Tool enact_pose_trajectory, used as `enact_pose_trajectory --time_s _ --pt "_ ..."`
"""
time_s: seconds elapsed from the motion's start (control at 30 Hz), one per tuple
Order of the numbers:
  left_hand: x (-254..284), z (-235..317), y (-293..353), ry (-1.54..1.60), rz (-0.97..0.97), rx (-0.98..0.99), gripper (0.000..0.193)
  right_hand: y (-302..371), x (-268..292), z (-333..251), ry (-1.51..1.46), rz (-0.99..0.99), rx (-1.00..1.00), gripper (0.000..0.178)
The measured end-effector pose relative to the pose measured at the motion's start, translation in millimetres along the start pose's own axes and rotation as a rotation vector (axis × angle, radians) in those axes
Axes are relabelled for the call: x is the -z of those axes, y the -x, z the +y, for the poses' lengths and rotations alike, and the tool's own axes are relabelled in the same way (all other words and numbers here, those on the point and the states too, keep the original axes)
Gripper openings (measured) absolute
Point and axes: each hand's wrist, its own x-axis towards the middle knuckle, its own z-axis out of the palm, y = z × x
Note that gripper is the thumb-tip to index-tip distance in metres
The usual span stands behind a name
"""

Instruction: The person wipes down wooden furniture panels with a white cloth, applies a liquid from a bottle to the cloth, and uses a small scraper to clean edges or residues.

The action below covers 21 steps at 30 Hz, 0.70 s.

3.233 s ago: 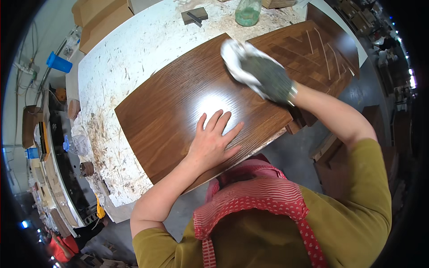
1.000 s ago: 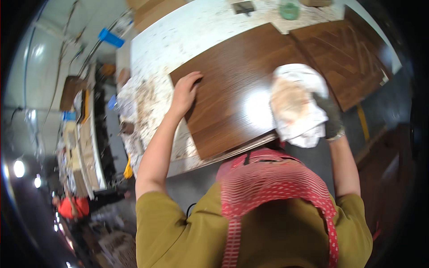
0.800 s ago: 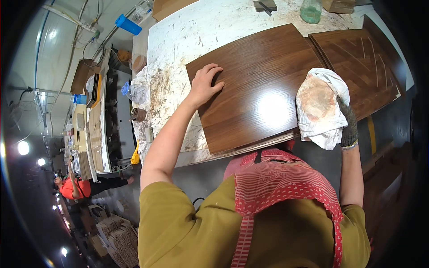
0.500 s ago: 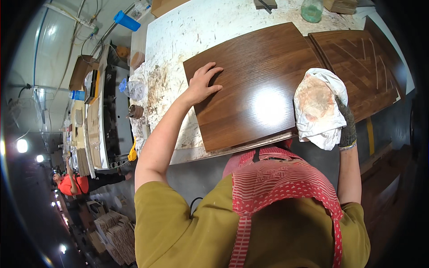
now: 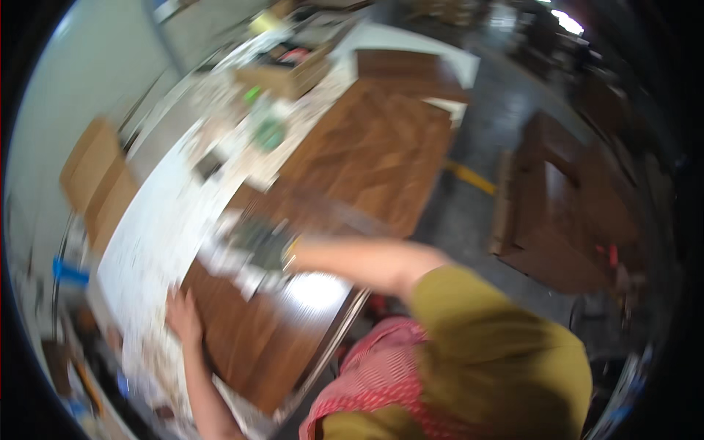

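Observation:
A dark brown wood-grain panel lies flat on the stained white worktable. My bare left hand rests at its left edge, fingers stretched out, gripping nothing. On the panel's far part, my right hand, in a dark glove, presses down a crumpled white cloth. The glove and cloth are smeared by motion, and the glove hides part of the cloth. Beyond them lies a second brown panel with a slanting wood pattern, adjoining the first.
A greenish glass jar and a small dark block stand on the table. Farther back is a cardboard box of items. A blue cup is at left. Brown furniture stands right, past a yellow floor line.
The view has swung toward the right. My right hand has carried the cloth from the panel's near right corner to its far side. My left hand stays at the left edge.

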Motion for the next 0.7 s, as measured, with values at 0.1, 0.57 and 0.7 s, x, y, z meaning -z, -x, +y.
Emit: enact_pose_trajectory --time_s 0.1,0.57,0.7 --pt "18 0 12 -0.041 -0.106 0.15 0.052 10 -112 -17 0.615 -0.633 0.336 0.03" --pt "4 24 -115 0.923 -0.444 -0.172 0.025 149 18 5 0.035 0.075 -0.052 0.045" --pt "6 16 -130 0.886 -0.457 -0.126 0.022 177 44 -6 -0.132 0.171 -0.309 0.053"
